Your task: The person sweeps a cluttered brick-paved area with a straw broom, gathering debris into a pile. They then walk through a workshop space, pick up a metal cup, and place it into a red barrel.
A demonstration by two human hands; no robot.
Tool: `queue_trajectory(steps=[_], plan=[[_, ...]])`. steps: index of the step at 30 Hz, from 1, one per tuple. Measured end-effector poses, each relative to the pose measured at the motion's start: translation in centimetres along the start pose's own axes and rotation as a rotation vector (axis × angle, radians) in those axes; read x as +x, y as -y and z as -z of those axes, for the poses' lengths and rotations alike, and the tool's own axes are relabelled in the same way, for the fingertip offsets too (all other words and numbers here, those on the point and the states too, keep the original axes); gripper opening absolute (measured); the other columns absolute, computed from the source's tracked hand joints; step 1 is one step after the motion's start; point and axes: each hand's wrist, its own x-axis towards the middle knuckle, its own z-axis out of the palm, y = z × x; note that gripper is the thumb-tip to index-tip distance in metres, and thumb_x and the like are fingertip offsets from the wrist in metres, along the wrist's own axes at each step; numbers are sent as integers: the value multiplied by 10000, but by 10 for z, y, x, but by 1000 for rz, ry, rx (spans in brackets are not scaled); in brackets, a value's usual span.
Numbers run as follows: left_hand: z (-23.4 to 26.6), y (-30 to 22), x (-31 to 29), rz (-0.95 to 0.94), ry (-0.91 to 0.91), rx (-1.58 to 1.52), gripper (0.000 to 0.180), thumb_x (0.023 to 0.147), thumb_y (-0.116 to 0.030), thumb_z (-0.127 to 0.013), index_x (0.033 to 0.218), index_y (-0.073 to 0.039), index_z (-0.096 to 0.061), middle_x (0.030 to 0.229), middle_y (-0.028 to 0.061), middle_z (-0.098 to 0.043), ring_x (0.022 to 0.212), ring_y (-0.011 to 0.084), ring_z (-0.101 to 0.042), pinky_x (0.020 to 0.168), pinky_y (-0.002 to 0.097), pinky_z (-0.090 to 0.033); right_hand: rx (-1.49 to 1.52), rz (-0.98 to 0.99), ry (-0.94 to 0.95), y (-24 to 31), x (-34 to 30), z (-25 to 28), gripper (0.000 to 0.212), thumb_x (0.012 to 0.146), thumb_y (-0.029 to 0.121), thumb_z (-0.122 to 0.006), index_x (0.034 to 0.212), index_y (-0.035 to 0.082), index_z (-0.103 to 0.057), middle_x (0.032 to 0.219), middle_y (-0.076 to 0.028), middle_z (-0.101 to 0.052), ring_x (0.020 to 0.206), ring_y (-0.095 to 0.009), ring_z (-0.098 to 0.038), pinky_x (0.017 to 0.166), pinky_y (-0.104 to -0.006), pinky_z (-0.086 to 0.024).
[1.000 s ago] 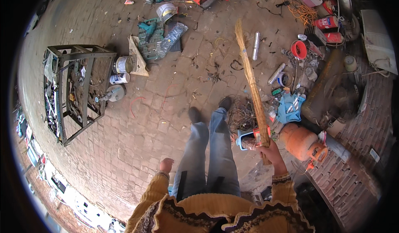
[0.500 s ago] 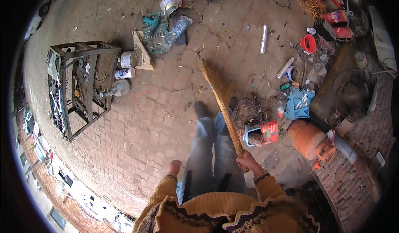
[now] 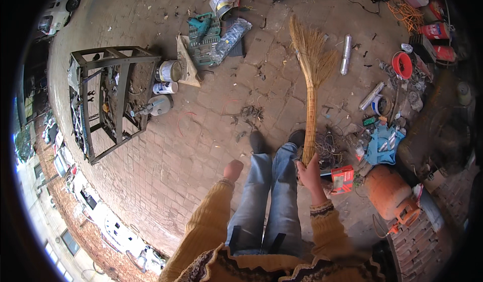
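In my right hand [image 3: 310, 174] is a straw broom [image 3: 310, 101], with its handle end wrapped by my fingers. Its bristles fan out away from me over the paving, beyond my right shoe. Whether the tips touch the ground, I cannot tell. My left hand [image 3: 233, 171] hangs to the left of my legs, its fingers curled in with nothing visible in them. Ahead of my left shoe lies a dark clump of litter [image 3: 251, 113]. Beside the broom handle is a tangle of wire [image 3: 328, 148].
To the left stands a metal frame [image 3: 121, 75] with cans beside it. A green tool case [image 3: 205, 43] lies ahead. At right are a silver tube [image 3: 345, 55], a red bucket [image 3: 402, 64], a blue plastic bag [image 3: 383, 143], a red box [image 3: 342, 179] and an orange gas cylinder [image 3: 390, 191].
The broom has swung forward and to the right, its bristles now farther from my feet. Both hands have moved forward. The dark clump now shows ahead of my left shoe.
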Motion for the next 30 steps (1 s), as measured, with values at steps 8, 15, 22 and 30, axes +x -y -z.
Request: queue_trajectory(steps=[8,15,22,30], plan=[[-58,-67,241,-164,-28,-124,233,805,-283,-661,946,-98,-673,899,119,-692,871,300,-660,757,387,-514,582,-102,81,-62,104,-141,479,868,122,-676,1259,37,-412,926,-70,-568,702,-132,-594,622,-288,-527],[-99,-117,431,-102,-395,-352,333,781,-255,-717,1059,-77,-671,1042,142,-667,952,291,-642,841,395,-510,724,-493,155,-76,133,-155,282,883,125,-670,1102,11,-533,879,-39,-572,699,-131,-597,668,-281,-528],[-107,-149,493,-90,-671,-194,378,761,-135,-676,1136,-122,-632,1165,143,-563,1119,357,-519,950,431,-453,888,-558,113,-13,151,-164,208,854,122,-669,1002,36,-551,814,-30,-561,722,-129,-576,670,-274,-478],[-100,-146,506,-44,-585,139,291,746,-111,-665,1030,-89,-604,1086,127,-599,1050,354,-523,874,434,-480,990,-449,61,12,162,-162,123,871,115,-638,929,74,-538,744,-48,-545,598,-164,-531,561,-295,-448]])
